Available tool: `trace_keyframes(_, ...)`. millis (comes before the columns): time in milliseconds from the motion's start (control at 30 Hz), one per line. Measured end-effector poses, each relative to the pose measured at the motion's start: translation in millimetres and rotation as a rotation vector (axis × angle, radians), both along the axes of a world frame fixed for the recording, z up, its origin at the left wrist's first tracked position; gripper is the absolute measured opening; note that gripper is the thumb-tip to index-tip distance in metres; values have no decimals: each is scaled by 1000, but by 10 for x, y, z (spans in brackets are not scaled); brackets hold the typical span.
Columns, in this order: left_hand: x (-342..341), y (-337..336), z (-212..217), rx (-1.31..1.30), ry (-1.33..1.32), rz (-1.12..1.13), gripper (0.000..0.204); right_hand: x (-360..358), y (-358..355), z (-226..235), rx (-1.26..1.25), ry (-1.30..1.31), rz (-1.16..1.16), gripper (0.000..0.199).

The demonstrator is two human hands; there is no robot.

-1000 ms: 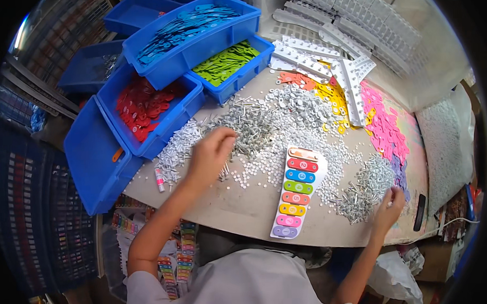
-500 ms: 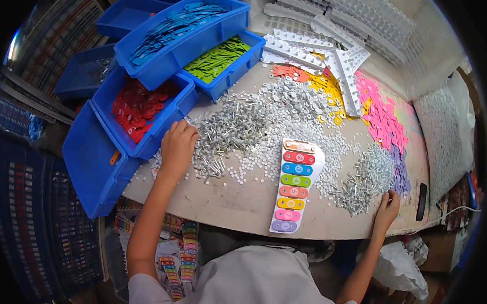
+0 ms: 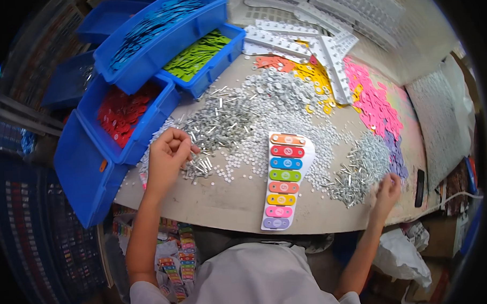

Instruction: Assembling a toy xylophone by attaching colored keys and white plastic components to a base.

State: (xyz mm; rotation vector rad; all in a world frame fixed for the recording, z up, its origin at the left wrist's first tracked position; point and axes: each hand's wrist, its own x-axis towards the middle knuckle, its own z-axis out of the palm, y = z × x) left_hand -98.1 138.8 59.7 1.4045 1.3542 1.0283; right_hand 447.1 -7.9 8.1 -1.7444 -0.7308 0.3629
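Note:
A small toy xylophone (image 3: pixel 284 187) lies near the table's front edge, a white base carrying a column of coloured bars. My left hand (image 3: pixel 169 155) is over the near-left edge of a heap of silvery pins (image 3: pixel 221 120), its fingers curled and thumb pressed to them; whatever they hold is hidden. At the right, my right hand (image 3: pixel 383 199) is beside a smaller heap of metal pins (image 3: pixel 357 172) and some purple bars (image 3: pixel 396 160). Its fingertips are pinched together, slightly blurred, and anything between them is too small to name. White washers (image 3: pixel 301 118) spread between the heaps.
Blue bins at the far left hold blue bars (image 3: pixel 156 32), green bars (image 3: pixel 197 56) and red bars (image 3: pixel 123 114). White xylophone bases (image 3: pixel 332 68) lie at the back beside yellow bars (image 3: pixel 318 78) and pink bars (image 3: pixel 373 104). A black strip (image 3: pixel 419 188) lies at the right edge.
My left hand has drawn back toward me from beside the red bin, its fingers now curled in. My right hand has risen slightly beside the pins. The whole view has shifted a little.

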Motion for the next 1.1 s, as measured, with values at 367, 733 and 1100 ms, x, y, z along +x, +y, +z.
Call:
trace_keyframes(367,1037,129,-322,-473,-540,-447,17,-1662,919,394,-220,455,808,13)
trace_keyframes(733,1250,269,-434,-461,-425,-429,17,-1709,1131,307,-334,277,851,14)
trace_keyframes(1100,1294,321,-380,-525,-324,-478,25,-1543,1303,393,-453,65,827,35)
